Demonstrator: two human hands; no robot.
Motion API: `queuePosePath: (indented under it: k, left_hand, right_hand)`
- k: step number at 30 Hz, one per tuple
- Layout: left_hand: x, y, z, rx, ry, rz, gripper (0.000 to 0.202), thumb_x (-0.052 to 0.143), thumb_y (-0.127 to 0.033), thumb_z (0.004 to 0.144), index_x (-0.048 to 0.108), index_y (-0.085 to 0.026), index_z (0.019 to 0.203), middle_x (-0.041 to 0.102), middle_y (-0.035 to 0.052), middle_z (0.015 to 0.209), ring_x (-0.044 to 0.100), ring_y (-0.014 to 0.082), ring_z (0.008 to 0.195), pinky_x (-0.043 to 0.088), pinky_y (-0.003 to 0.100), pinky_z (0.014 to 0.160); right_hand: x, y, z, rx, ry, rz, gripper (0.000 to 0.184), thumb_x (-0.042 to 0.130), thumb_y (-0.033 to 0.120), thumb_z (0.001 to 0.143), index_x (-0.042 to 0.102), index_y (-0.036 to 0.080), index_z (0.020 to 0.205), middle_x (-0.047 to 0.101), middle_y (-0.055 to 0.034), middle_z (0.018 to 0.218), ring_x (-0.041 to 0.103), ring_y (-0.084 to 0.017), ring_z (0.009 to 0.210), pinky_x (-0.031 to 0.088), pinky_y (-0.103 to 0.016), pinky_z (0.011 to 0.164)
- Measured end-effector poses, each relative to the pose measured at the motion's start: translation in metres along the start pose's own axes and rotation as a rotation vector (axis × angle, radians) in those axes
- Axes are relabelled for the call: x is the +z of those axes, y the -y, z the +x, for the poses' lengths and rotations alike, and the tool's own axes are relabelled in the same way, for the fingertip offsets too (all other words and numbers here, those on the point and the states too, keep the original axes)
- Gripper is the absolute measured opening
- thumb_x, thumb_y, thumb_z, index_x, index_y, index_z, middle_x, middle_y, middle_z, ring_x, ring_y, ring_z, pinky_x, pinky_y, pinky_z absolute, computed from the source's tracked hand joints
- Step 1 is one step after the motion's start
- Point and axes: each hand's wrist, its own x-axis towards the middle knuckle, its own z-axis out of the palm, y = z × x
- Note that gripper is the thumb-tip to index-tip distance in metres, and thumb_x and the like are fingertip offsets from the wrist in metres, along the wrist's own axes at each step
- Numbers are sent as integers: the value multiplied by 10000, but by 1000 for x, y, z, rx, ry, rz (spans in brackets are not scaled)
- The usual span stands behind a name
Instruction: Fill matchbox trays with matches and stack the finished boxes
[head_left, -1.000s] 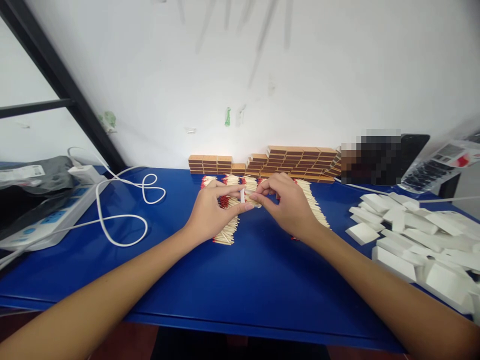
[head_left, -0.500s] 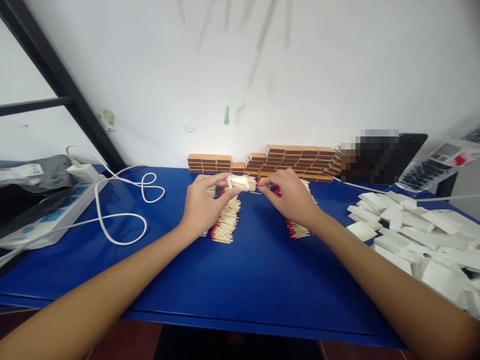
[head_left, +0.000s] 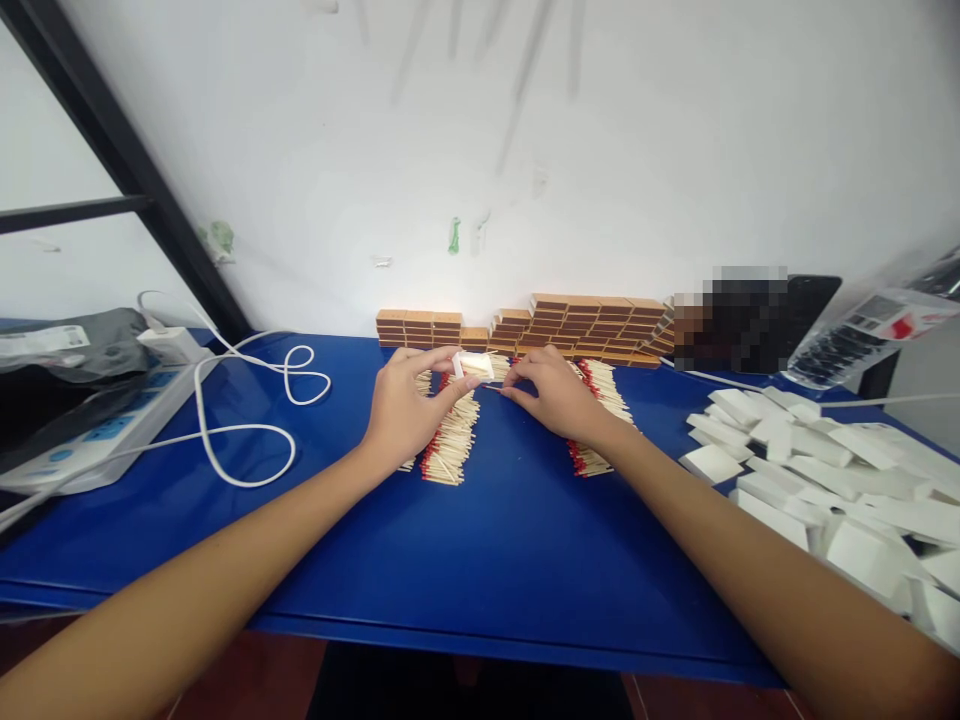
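Between thumb and fingers, my left hand (head_left: 409, 402) holds a small white matchbox tray (head_left: 474, 366) with some matches lying in it. My right hand (head_left: 556, 392) pinches a match (head_left: 492, 389) just right of the tray, its pale stick pointing left. Beneath and beside my left hand lies a pile of red-tipped matches (head_left: 451, 440). Another pile of matches (head_left: 607, 392) runs behind and under my right hand and wrist. More matches lie behind the tray, partly hidden by my hands.
Stacked matchboxes (head_left: 592, 322) line the wall. At right are a heap of white paper trays (head_left: 832, 470), a dark phone-like object (head_left: 814, 308) and a plastic bottle (head_left: 840, 335). A power strip (head_left: 127, 420) and loose white cable (head_left: 247, 482) occupy the left side.
My right hand has moved left and closer to the tray, now with a match in its fingers. My left hand stays nearly still with the tray.
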Motion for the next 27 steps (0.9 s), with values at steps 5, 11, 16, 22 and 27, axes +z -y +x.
queuePosePath:
  k: [5, 11, 16, 22, 27]
  left_hand:
    - [1, 1, 0, -7, 12, 3, 346, 905, -362, 885, 830, -289, 1215, 854, 30, 1039, 716, 275, 1100, 555, 462, 1013]
    - [0, 5, 1, -4, 15, 37, 332, 908, -363, 888, 832, -274, 1199, 858, 30, 1030, 711, 279, 1090, 546, 463, 1003]
    - [1, 2, -1, -20, 77, 53, 347, 929, -421, 865, 847, -284, 1173, 864, 29, 1014, 712, 298, 1079, 550, 469, 971]
    - [6, -1, -6, -17, 147, -46, 400, 977, -431, 801, 861, -276, 1151, 856, 46, 971, 729, 288, 981, 561, 461, 937]
    - [8, 2, -8, 7, 171, -103, 406, 971, -441, 806, 859, -300, 1170, 851, 39, 982, 737, 286, 1003, 559, 471, 965]
  right_hand:
    - [-1, -1, -1, 27, 32, -10, 165, 675, 281, 998, 720, 216, 853, 719, -108, 961, 564, -301, 989, 442, -441, 873]
    - [-19, -2, -5, 48, -5, 50, 163, 645, 315, 1018, 696, 227, 891, 718, -104, 956, 568, -306, 984, 455, -457, 871]
    - [-36, 23, -10, -1, -120, 131, 163, 634, 360, 1046, 668, 250, 932, 698, -86, 955, 568, -301, 994, 461, -460, 867]
    - [-36, 55, -12, -83, -139, 153, 109, 639, 248, 1042, 614, 252, 936, 686, -76, 964, 550, -283, 979, 442, -443, 858]
    - [-33, 55, -15, -108, -144, 174, 84, 680, 253, 1033, 629, 250, 966, 692, -71, 984, 551, -281, 992, 450, -445, 883]
